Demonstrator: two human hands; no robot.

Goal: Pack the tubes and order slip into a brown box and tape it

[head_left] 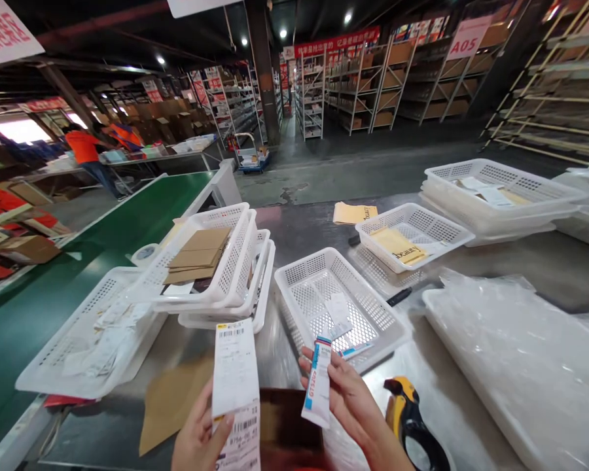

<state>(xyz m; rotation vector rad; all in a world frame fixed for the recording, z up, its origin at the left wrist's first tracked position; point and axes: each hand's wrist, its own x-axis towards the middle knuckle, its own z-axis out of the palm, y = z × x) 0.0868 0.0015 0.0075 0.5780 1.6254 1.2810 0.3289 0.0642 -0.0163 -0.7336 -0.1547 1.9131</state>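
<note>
My left hand (199,428) pinches a long white shipping label (234,366) printed with barcodes, held upright near the bottom centre. In my right hand (349,391) is a small white tube (318,386) with red and blue print, gripped between thumb and fingers. Just beyond the tube stands a white perforated basket (287,294), with a paper slip (339,311) and another blue-and-white item (356,350) inside. Below my hands a dark brown opening, perhaps a box (289,415), is partly hidden. A brown paper piece (174,405) lies left of my left hand.
Stacked baskets (240,288) hold brown cardboard pieces (199,255). A black-and-yellow tape dispenser (402,412) sits at right, near a tray of clear plastic bags (520,366). A small basket (446,239) holds yellow envelopes (397,245). A green conveyor (142,219) runs left; co-workers (83,147) stand beyond.
</note>
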